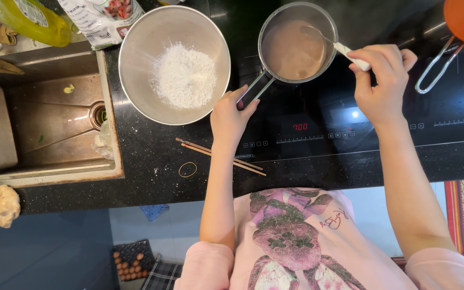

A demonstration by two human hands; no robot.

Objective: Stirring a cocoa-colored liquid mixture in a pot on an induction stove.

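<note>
Head view: left hand [232, 115] gripped around the saucepan [296, 43] handle, pan just up-right of it on the cooktop [350, 139]. Right hand [382, 80] pinches the white-handled spoon [328, 43], bowl dipped in brown liquid [291, 51].

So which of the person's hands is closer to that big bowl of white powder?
The left hand. It grips the saucepan handle just beside the metal bowl, while the right hand holds a spoon beyond the saucepan.
</note>
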